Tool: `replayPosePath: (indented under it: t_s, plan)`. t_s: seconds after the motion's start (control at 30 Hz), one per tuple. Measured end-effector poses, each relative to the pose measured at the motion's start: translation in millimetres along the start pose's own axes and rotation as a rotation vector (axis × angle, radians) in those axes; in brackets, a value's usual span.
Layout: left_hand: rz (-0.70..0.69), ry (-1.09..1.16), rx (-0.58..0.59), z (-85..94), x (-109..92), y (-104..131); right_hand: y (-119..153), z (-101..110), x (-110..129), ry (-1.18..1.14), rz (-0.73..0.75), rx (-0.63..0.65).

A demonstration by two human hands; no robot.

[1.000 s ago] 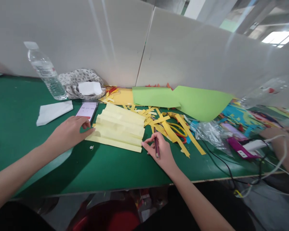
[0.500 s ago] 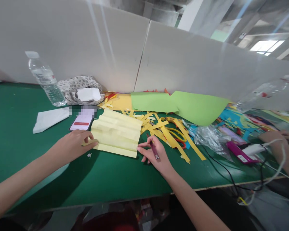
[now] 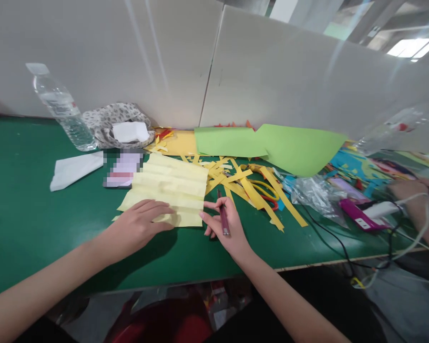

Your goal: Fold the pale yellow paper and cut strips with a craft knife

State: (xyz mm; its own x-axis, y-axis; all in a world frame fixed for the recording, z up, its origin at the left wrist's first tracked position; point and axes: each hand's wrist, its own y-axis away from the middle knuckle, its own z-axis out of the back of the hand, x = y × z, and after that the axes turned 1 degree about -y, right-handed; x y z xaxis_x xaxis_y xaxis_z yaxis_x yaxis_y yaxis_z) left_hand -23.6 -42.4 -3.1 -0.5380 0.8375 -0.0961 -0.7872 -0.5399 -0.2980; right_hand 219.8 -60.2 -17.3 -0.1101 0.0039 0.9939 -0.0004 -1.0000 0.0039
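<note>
A pale yellow sheet of paper (image 3: pixel 171 183), creased across in pleats, lies on the green table. My left hand (image 3: pixel 137 226) rests over its lower left part. The fingers stretch across the lower folds, with the thumb apart from them near the bottom edge. At the sheet's lower right edge is my right hand (image 3: pixel 223 221), its thumb and forefinger touching the corner. A dark red pen (image 3: pixel 223 216) is held in that hand, lying across the fingers and pointing away from me.
Yellow paper strips (image 3: pixel 252 193) and yellow-handled scissors (image 3: pixel 266 188) lie to the right. Green paper (image 3: pixel 300 147) leans at the back. Left stand a water bottle (image 3: pixel 64 112), a phone (image 3: pixel 123 169) and a spotted pouch (image 3: pixel 103 121). Another person's hand (image 3: pixel 411 190) is far right, beside cables.
My left hand has moved right, from the sheet's left edge onto its lower folds. My right hand stays by the right corner with the pen. The view has tilted slightly down.
</note>
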Motion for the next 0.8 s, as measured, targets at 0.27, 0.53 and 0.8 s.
replayPosePath:
  t_s: [0.27, 0.53, 0.8]
  plan:
    - [-0.022, 0.058, 0.059, -2.5, -9.4, 0.0, 5.5, -7.2, 14.6, -0.21, -0.118, 0.056]
    - [-0.105, 0.08, 0.091, 4.7, -12.2, -2.9, -0.8, 4.2, 15.9, -0.082, -0.01, -0.046]
    - [0.701, 0.298, -0.347, 26.4, 21.2, 2.1, -10.7, 29.5, 21.8, -0.038, 0.224, -0.351]
